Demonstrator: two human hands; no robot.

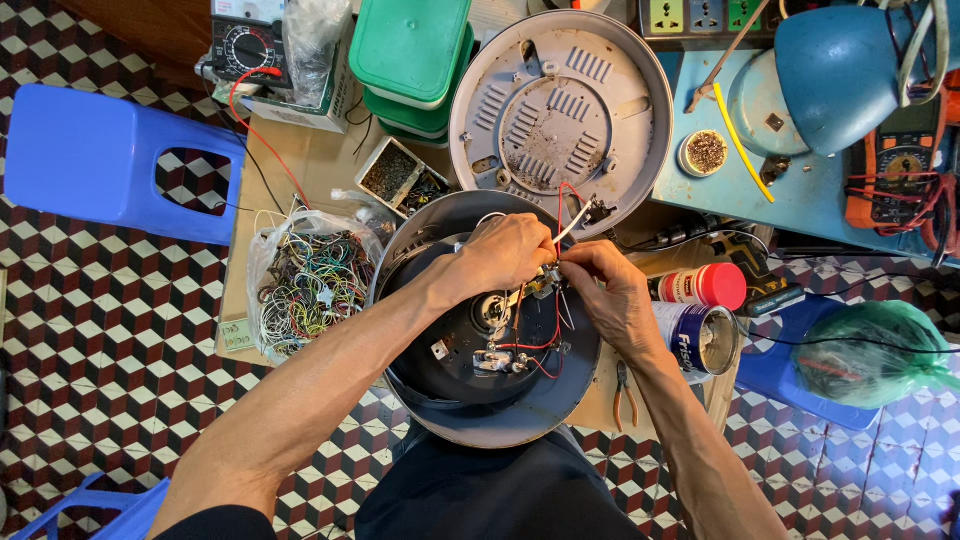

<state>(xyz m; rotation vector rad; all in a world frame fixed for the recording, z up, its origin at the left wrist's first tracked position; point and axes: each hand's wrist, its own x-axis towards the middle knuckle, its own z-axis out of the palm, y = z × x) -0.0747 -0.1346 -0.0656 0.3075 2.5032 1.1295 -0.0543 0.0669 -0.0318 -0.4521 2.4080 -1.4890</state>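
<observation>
A small metal wiring part [548, 279] with red and white wires is pinched between the left hand [505, 255] and right hand [605, 285], which are brought together over the open round grey cooker base [480, 410] on the desk [310, 165]. A red-capped white spray can [700, 287] and a blue-and-white tin [700, 338] are seen just right of the hands.

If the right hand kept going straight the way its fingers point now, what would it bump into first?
The right hand points up and left, so it would probably meet the left hand first. Their fingertips are already close together around the white wire; I cannot tell whether they touch.
</observation>
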